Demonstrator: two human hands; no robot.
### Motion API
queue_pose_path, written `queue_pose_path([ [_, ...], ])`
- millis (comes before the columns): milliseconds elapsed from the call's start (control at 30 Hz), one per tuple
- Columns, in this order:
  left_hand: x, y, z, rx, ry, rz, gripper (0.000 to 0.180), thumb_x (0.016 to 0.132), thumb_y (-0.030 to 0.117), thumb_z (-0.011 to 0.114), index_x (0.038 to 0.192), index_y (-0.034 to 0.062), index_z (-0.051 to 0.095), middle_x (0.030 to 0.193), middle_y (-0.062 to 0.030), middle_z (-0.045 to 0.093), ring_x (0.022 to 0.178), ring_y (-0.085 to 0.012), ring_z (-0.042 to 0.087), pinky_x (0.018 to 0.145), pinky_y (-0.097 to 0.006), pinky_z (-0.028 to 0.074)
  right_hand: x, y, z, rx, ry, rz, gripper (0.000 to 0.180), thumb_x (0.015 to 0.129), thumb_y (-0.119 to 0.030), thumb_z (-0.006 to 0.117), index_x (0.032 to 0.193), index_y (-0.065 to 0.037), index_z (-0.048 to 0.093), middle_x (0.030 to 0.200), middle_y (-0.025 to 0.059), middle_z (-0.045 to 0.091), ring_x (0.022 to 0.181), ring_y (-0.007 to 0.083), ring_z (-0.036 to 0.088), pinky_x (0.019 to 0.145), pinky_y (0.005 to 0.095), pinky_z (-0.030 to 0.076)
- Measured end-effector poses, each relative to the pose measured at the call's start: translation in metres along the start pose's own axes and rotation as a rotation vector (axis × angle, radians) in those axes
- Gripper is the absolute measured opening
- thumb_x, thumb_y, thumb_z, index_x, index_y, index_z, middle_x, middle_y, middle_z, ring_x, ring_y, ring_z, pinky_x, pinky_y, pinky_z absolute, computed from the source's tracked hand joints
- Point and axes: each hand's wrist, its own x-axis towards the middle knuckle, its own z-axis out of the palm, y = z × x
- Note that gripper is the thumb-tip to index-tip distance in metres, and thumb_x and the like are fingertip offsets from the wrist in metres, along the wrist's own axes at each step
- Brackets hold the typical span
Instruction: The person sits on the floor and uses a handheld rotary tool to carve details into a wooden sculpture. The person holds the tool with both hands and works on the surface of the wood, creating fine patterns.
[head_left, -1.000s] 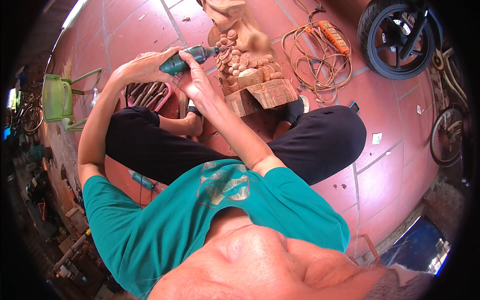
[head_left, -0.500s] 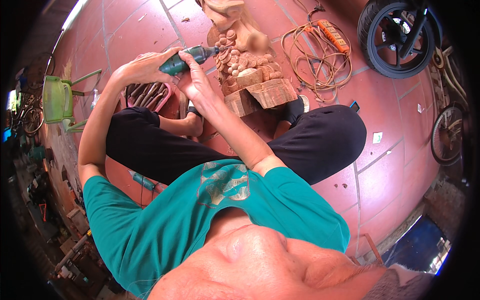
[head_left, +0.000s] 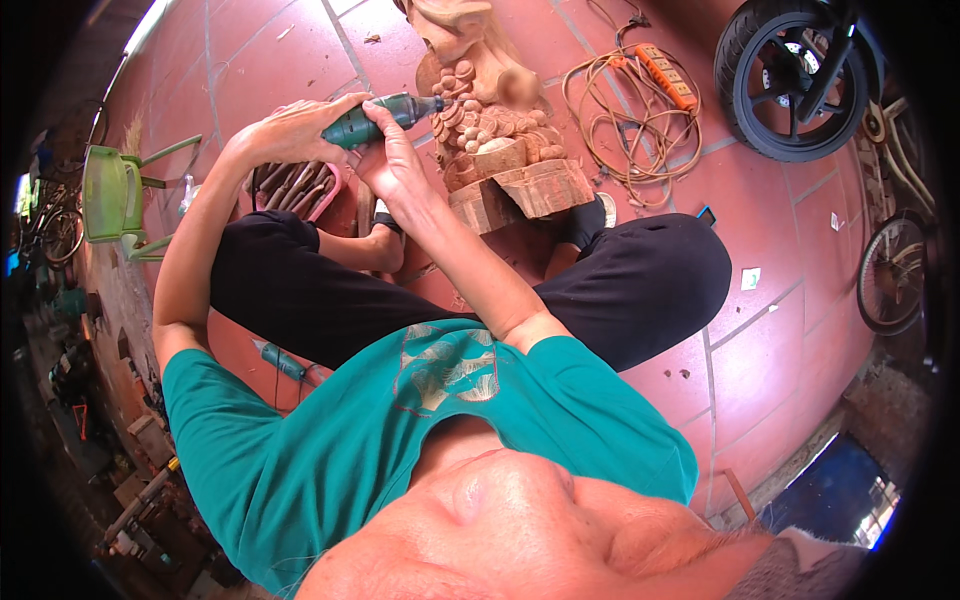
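Note:
Both hands hold a green die grinder (head_left: 352, 127), its dark nose pointing right at a wooden carving (head_left: 497, 140). My left hand (head_left: 295, 132) wraps the rear of the body from the far side. Closer to the nose, my right hand (head_left: 388, 166) grips it from below, thumb across the top. The carving stands upright between my feet, with clusters of round beads and coin-like discs and a rough block base. The grinder's nose is beside the discs on the carving's left side; whether its bit touches the wood is too small to tell.
Left of my foot sits a pink basket (head_left: 334, 200) of carving tools. A second green power tool (head_left: 283, 361) lies by my left thigh. An orange power strip (head_left: 666, 76) with a coiled cord (head_left: 625, 165) lies right of the carving, near a motorbike wheel (head_left: 797, 80). A green chair (head_left: 112, 195) stands left.
The grinder and both hands have shifted very slightly to the right along the carving's beads and discs. My grip looks the same, and the carving has stayed in place.

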Motion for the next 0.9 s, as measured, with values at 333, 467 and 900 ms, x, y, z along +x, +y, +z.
queue_pose_path([
  [333, 0.001, -0.007, 0.005, 0.008, 0.031, 0.024, 0.090, 0.070, 0.017, 0.073, 0.149, 0.0062, 0.034, 0.106, -0.0274, 0.066, 0.099, -0.0459, 0.064, 0.083, -0.050, 0.049, 0.002, 0.001, -0.001, 0.011, -0.007, -0.006, 0.027, 0.086, -0.015, 0.078, 0.108, -0.013, 0.062, 0.101, 0.0028, 0.067, 0.093, 0.0188, 0.066, 0.083, 0.0411, 0.056],
  [467, 0.001, -0.003, 0.002, 0.002, 0.018, 0.013, 0.089, 0.070, 0.018, 0.074, 0.149, 0.0063, 0.034, 0.105, -0.0274, 0.066, 0.098, -0.0459, 0.064, 0.083, -0.050, 0.049, 0.003, 0.001, -0.003, 0.014, -0.013, 0.003, 0.028, 0.085, -0.017, 0.079, 0.108, -0.013, 0.062, 0.100, 0.0029, 0.067, 0.092, 0.0191, 0.067, 0.081, 0.0410, 0.057],
  [900, 0.004, 0.004, -0.002, -0.002, -0.003, 0.003, 0.090, 0.069, 0.018, 0.072, 0.150, 0.0083, 0.034, 0.101, -0.0278, 0.066, 0.095, -0.0458, 0.064, 0.081, -0.050, 0.049, 0.004, -0.001, -0.003, 0.001, -0.013, -0.015, 0.031, 0.085, -0.020, 0.077, 0.111, -0.013, 0.061, 0.105, 0.0033, 0.065, 0.096, 0.0189, 0.066, 0.083, 0.0404, 0.057],
])
